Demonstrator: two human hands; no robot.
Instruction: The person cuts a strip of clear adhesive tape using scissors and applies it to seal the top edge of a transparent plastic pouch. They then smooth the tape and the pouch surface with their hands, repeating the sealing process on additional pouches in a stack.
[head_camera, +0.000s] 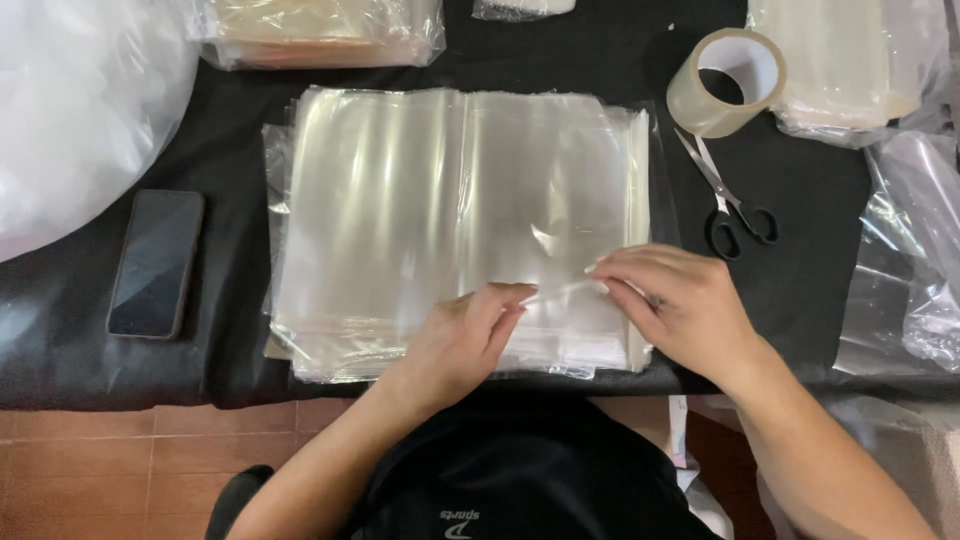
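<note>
A thick stack of clear plastic bags (400, 210) lies flat on a black cloth (230, 140) in front of me. My left hand (465, 335) rests on the stack's near edge, its fingertips pinching a thin clear strip (560, 291) at the bag's opening. My right hand (675, 305) pinches the other end of the same strip, over the stack's right near corner. The two hands are a few centimetres apart, fingertips facing each other.
A dark phone (155, 263) lies left of the stack. A roll of clear tape (725, 82) and black-handled scissors (725, 200) lie to the right. More bundles of plastic bags (320, 35) sit at the back, with loose plastic (905, 260) at the right and a large white bag (70, 110) at the left.
</note>
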